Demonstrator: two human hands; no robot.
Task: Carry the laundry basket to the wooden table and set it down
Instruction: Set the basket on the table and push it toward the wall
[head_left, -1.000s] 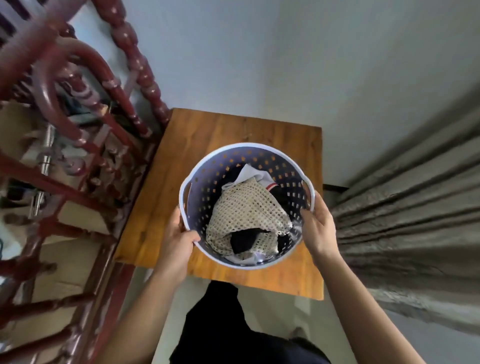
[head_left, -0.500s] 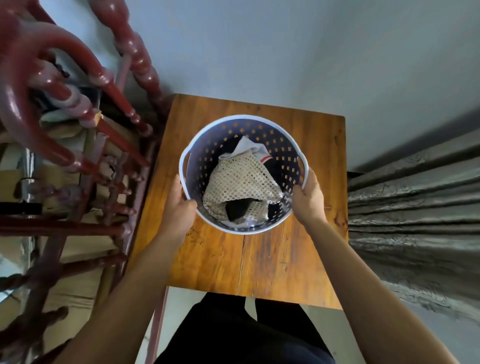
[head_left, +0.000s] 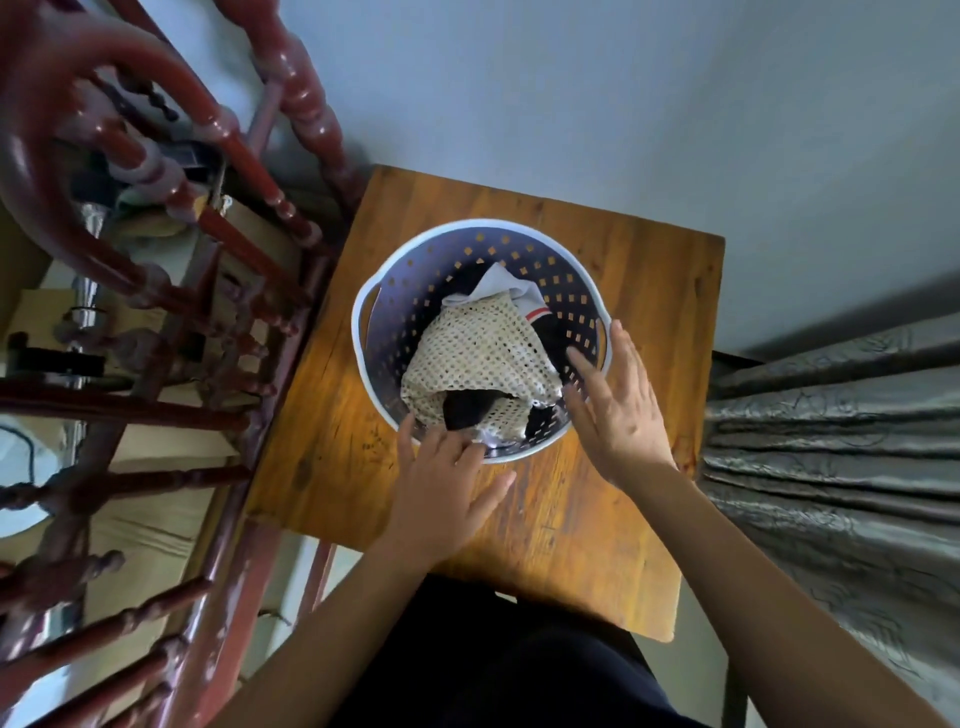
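Note:
The round laundry basket, pale blue with a perforated wall, stands on the wooden table. Inside lies a cream mesh cloth over dark and white clothes. My left hand hovers over the basket's near rim, fingers spread, gripping nothing. My right hand is open above the basket's right rim beside its handle slot, palm turned inward, fingers apart.
Dark red turned-wood railings stand close along the table's left side, with boxes and clutter behind them. A grey pleated curtain hangs at the right. A pale wall lies beyond the table's far edge.
The basket went from being carried over the table's near edge to resting on its middle. Both hands have let go of the rim and opened.

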